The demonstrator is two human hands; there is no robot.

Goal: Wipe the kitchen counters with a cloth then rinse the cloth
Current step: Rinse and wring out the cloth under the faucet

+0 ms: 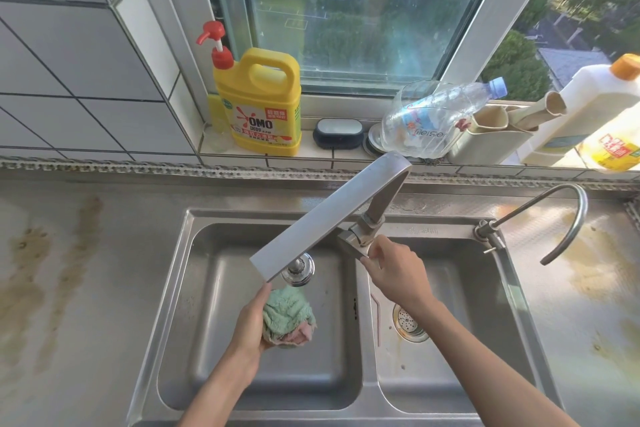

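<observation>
A bunched green and pink cloth (289, 317) hangs over the left basin of the steel double sink (173, 291), just below the spout end of the flat faucet (322, 222). My left hand (251, 321) grips the cloth from its left side. My right hand (394, 269) reaches to the faucet's handle (351, 243) at its base, with the fingers curled around the lever. I see no water running from the spout.
The stained steel counter (69, 270) spreads on both sides of the sink. A thin curved tap (568, 218) stands at the right. On the window ledge sit a yellow detergent jug (259, 100), a soap dish (337, 132), a cut plastic bottle (436, 114) and a white bottle (585, 104).
</observation>
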